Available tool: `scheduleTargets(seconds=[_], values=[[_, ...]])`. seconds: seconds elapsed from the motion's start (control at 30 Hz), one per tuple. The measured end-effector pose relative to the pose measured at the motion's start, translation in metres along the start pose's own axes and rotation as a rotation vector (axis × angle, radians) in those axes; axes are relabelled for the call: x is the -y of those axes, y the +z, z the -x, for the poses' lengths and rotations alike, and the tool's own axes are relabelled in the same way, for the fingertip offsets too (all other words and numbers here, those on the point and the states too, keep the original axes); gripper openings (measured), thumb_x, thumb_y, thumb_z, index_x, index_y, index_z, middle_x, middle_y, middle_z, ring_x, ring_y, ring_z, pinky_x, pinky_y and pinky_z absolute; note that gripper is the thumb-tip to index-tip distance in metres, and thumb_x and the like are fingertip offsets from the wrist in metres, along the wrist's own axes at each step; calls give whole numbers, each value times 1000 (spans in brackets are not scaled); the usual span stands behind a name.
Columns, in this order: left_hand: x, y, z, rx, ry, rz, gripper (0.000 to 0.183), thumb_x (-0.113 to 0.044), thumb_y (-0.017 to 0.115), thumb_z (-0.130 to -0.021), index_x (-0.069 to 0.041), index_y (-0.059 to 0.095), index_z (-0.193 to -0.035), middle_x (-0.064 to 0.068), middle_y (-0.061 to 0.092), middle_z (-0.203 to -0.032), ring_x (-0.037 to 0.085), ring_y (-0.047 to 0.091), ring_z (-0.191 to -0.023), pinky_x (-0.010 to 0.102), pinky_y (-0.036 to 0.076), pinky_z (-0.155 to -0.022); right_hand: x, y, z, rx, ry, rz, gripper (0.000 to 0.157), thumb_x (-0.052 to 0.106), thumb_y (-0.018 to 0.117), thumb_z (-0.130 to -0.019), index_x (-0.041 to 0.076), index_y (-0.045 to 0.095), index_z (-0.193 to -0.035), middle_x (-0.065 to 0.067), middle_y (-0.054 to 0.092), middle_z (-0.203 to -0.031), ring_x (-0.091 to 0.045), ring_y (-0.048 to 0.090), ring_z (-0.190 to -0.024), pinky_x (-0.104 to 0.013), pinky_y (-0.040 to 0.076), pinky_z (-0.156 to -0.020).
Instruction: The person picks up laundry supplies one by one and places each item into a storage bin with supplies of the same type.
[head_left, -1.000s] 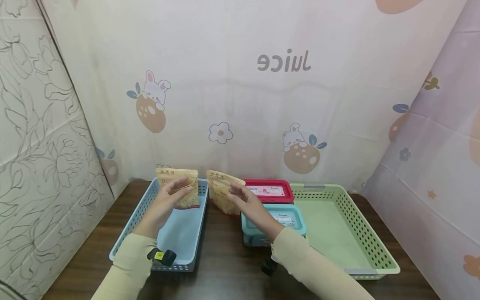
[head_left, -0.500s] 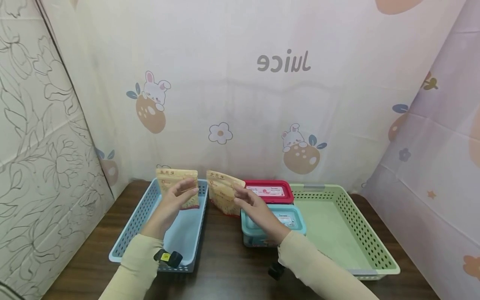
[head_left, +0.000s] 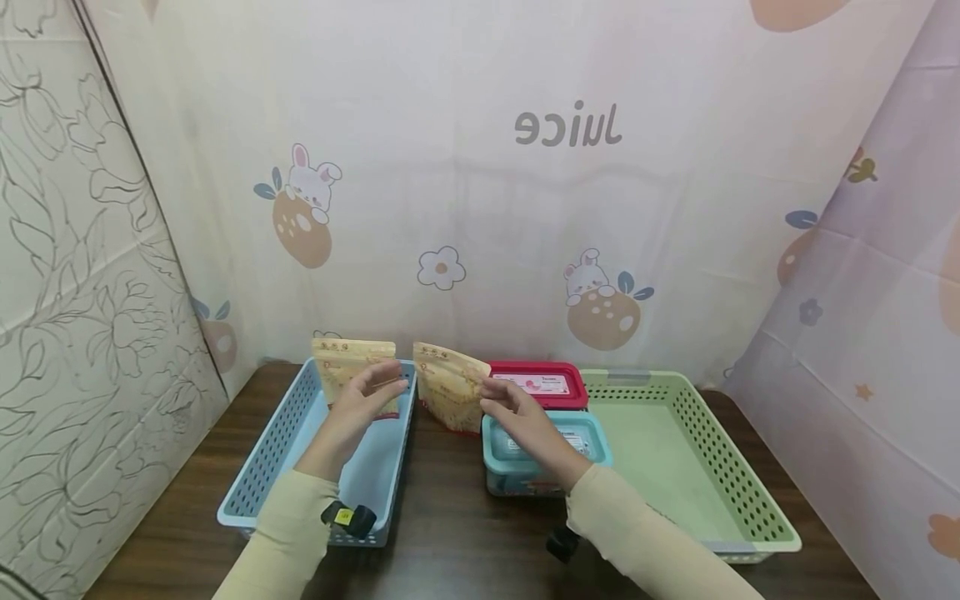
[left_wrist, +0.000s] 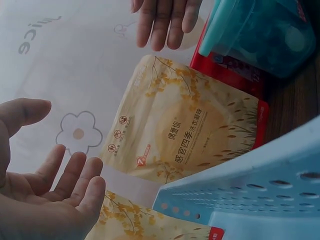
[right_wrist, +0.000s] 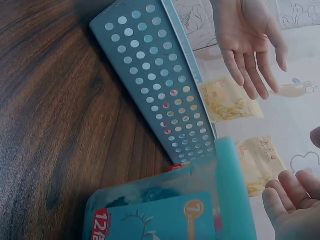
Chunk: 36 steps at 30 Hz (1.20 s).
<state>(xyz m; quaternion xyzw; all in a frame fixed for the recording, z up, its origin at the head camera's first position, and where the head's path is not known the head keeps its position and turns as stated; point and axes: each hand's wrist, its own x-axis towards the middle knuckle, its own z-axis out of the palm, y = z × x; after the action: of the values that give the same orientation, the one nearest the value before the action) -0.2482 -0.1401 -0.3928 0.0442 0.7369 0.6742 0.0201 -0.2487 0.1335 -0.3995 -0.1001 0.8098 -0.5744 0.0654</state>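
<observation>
My left hand [head_left: 354, 417] hovers over the blue basket [head_left: 300, 454] with its fingers relaxed and apart, holding nothing. Behind it a yellow laundry-pod pouch [head_left: 335, 367] stands upright in the basket's far end, partly hidden by the fingers. A second matching pouch [left_wrist: 180, 125] stands on the table between the basket and the boxes, its printed front toward me. My right hand [head_left: 531, 425], also holding nothing with relaxed fingers, is near that pouch's right edge, above the teal-lidded box [head_left: 588, 433]. In the right wrist view, the teal box [right_wrist: 155, 220] sits below this hand.
A red-lidded box [head_left: 573, 385] stands behind the teal one. To the right lies a light green basket [head_left: 652, 450] with perforated sides. Dark wooden table [head_left: 442, 517] shows between the baskets. A printed curtain [head_left: 487, 183] hangs close behind everything.
Both hands have drifted to the right and a little lower in the head view, with fingers still loose. The pouches, boxes and baskets have stayed where they were.
</observation>
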Motion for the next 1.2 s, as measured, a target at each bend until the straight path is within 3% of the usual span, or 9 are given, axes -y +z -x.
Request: scheduleTargets(seconds=[0.1,0.47,1.2], values=[[0,3,-1,-6,-4,12,57,-28,67,-98,-8,45,-147,16,46,-149,34,44,-135,48,48,-101,0,-2,0,-12,-5,-9,46,27,62,-100,13,52,-143,-6,60,-134,-24,54,-125,-49,46,-105],[3,8,-9,-33,-25,34,53,-25,66,-98,-9,48,-145,15,47,-147,33,39,-138,57,29,-114,-1,-9,0,-30,-8,-14,46,26,63,-100,11,52,-142,-10,60,-132,-27,55,-124,-47,47,-104],[12,23,-27,-50,-17,36,53,-19,63,-99,-3,45,-146,19,47,-144,36,40,-136,59,34,-109,-10,-12,-8,-71,12,45,48,23,66,-98,11,52,-142,-6,62,-127,-26,58,-119,-45,52,-98]])
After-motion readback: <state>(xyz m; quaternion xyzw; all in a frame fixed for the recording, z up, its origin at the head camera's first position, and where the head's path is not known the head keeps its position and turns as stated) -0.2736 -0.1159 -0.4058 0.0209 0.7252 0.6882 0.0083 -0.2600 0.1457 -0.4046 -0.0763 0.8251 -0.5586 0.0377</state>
